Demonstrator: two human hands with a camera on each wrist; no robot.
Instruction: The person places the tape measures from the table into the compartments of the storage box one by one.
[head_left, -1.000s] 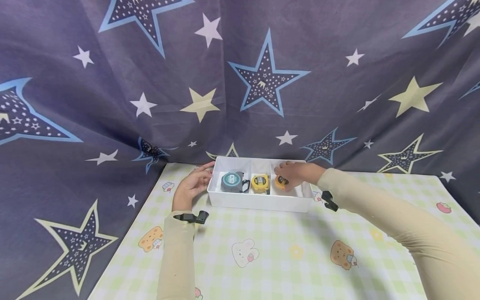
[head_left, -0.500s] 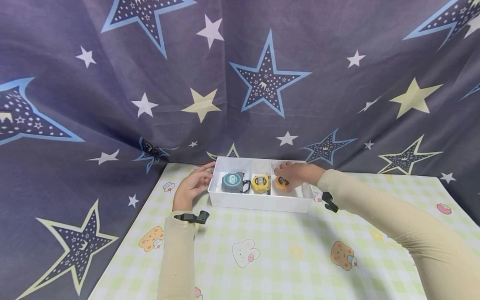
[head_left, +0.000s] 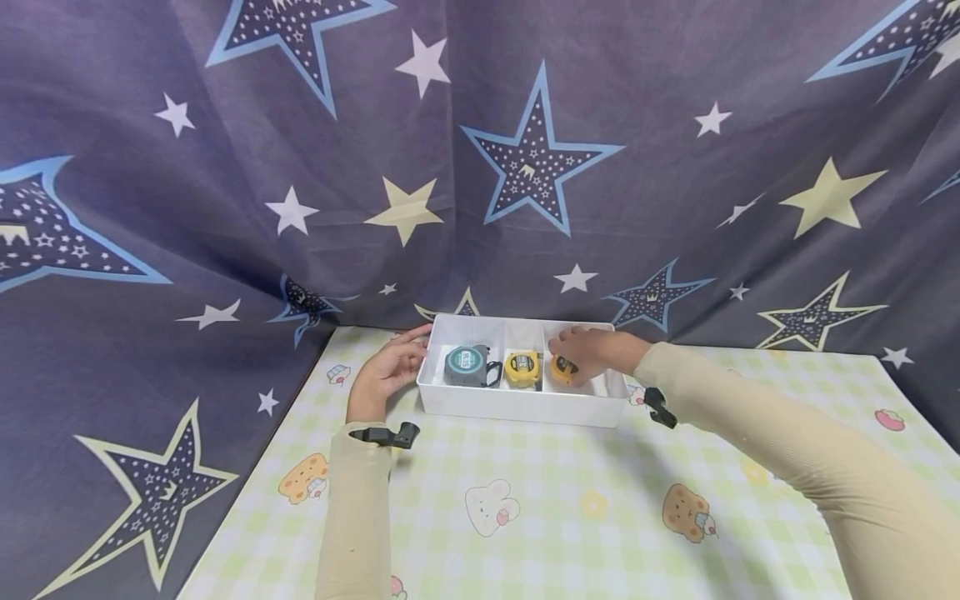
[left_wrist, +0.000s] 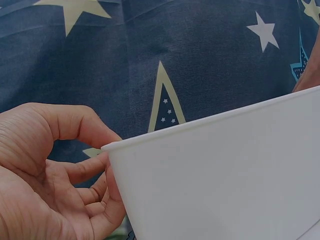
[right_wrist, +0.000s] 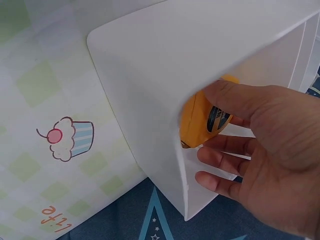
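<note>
A long white divided box (head_left: 517,406) stands near the back of the table. My left hand (head_left: 386,371) grips its left end; in the left wrist view bent fingers (left_wrist: 102,217) lie against the end wall, at the rim corner. A teal-and-grey tape measure (head_left: 465,365) lies in the left compartment, and a yellow tape measure (head_left: 522,367) in the middle one. Inside the right compartment my right hand (head_left: 592,350) pinches an orange tape measure (right_wrist: 197,120) between thumb and fingers. The hand partly covers this tape measure in the head view.
A cloth with printed bears and green checks covers the table (head_left: 558,508). Right behind the box hangs a dark star-patterned curtain (head_left: 517,267). Thin white dividers (head_left: 542,337) separate the box's compartments.
</note>
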